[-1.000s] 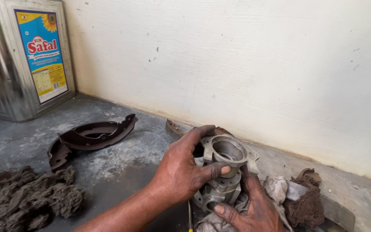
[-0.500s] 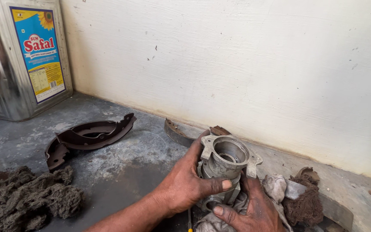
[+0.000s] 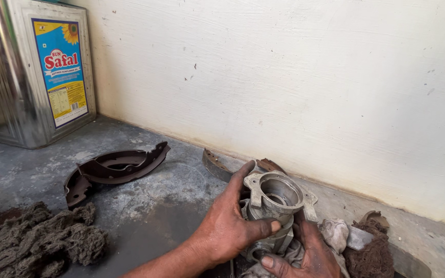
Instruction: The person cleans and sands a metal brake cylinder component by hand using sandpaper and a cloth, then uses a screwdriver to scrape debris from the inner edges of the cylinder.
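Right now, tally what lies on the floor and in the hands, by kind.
Metal housing, held by left hand and right hand: 1
Curved brake shoes: 3 that can be seen
Square oil tin: 1
Wads of fibre waste: 2
Pale rag: 1
Total: 8

Metal housing (image 3: 275,198): dull grey, dark grime seen inside bore. Brake shoes (image 3: 112,169): dark brown, rusty. Cotton waste (image 3: 37,242): grey-brown, stained. Tin can (image 3: 32,72): shiny silver, label blue with yellow, sunflower picture. Wall (image 3: 310,87): cream, speckled. Floor (image 3: 155,206): grey, blotched.
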